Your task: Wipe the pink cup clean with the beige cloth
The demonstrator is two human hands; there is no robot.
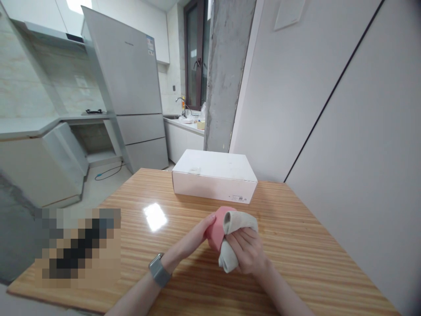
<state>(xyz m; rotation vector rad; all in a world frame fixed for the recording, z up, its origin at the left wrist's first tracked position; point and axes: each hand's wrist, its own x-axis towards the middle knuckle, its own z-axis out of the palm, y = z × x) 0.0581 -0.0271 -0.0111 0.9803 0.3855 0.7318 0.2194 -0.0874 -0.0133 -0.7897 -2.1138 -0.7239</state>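
Note:
Near the middle of the table, my left hand grips the left edge of a smooth pink object, perhaps a bowl; its full shape is hidden. A grey-green watch is on the left wrist. My right hand has its fingers closed on a light grey cloth and presses it against the right side of the pink object. One end of the cloth hangs below the fingers, and another folds over above them. The cloth and the right hand cover much of the pink object.
A white cardboard box lies just beyond my hands on the wood-grain table. A blurred-out dark item is at the table's left. A wall borders the right side; a fridge and a sink counter stand behind.

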